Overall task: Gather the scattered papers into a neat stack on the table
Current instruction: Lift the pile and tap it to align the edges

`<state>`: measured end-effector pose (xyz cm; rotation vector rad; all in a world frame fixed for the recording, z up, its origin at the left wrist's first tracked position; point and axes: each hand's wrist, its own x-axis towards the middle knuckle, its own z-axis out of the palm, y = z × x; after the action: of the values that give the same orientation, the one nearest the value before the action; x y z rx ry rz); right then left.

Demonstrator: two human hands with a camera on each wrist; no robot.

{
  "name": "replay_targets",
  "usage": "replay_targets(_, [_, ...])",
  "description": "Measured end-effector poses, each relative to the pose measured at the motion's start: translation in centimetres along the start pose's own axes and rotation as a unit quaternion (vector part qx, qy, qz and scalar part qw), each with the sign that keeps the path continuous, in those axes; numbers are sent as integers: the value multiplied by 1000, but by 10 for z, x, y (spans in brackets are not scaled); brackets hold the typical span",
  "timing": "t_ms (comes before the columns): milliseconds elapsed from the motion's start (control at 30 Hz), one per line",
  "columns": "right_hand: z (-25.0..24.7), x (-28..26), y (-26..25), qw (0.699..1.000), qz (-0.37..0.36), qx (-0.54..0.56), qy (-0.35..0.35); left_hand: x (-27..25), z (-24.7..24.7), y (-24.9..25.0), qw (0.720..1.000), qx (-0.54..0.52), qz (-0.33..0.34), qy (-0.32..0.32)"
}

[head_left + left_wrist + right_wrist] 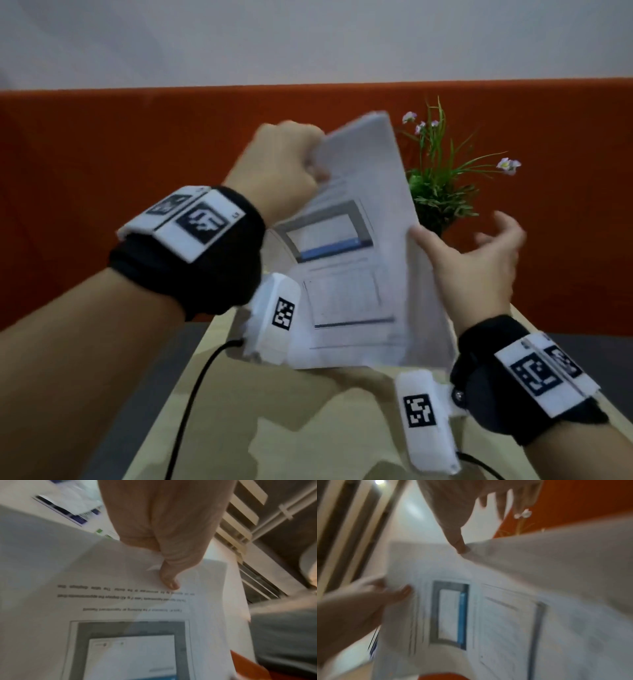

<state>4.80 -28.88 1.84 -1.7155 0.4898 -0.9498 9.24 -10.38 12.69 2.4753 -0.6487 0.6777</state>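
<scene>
My left hand point(281, 168) pinches the papers point(359, 246) at their top edge, upright over the table point(308, 428), right hand point(479, 260) loose-fingered with its thumb on their side edge; squaring step, next: tap edges flush, lay flat.

Soft, even indoor light. All three views are motion-blurred; the wrist views worst, with print on the papers point(120, 601) smeared and edges stretched by the wide lens.

The printed lines on the papers point(130, 599) are too blurred to read.
</scene>
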Motion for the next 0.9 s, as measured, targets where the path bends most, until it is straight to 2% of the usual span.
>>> replay_targets(67, [-9,6,10,994,95,60,7,-6,-9,-17,996,-59,-36,61])
replay_targets(167, [-10,17,20,969,157,171,-80,-19,-9,-43,978,-151,-92,111])
replay_targets(267, [-3,22,23,964,129,178,-147,-33,6,-61,938,-291,-155,110])
replay_targets(367, [-1,26,20,975,67,161,-140,-45,20,-72,902,-374,-187,106])
replay_targets(500, [-2,26,13,979,11,155,-134,-54,35,-78,869,-441,-191,119])
replay_targets(600, [1,19,19,978,6,148,-146,-64,53,-79,854,-463,-202,124])
replay_targets(733, [9,8,32,979,23,108,-169,-78,83,-79,852,-443,-263,89])
replay_targets(800, [11,10,29,981,20,111,-159,-74,86,-79,849,-434,-272,129])
replay_targets(900, [9,17,19,986,-2,107,-127,-65,82,-78,854,-420,-247,184])
